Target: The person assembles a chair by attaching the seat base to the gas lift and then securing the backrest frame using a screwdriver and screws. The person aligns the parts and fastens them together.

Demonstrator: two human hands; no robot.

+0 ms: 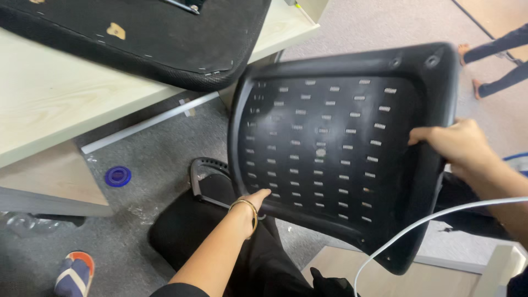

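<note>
Between both hands, black perforated chair backrest [341,148] tilts, long axis ten-to-four o'clock; left hand [257,199] grips its six o'clock edge; right hand [454,143] clasps three o'clock rim.

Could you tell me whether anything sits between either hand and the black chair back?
Nothing visible does. The left hand touches the chair back's lower edge and the right hand grips its right rim. The white cable passes below, clear of both.

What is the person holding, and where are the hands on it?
A black plastic chair back with rows of slots. The right hand grips its right edge; the left hand holds the lower left edge.
</note>
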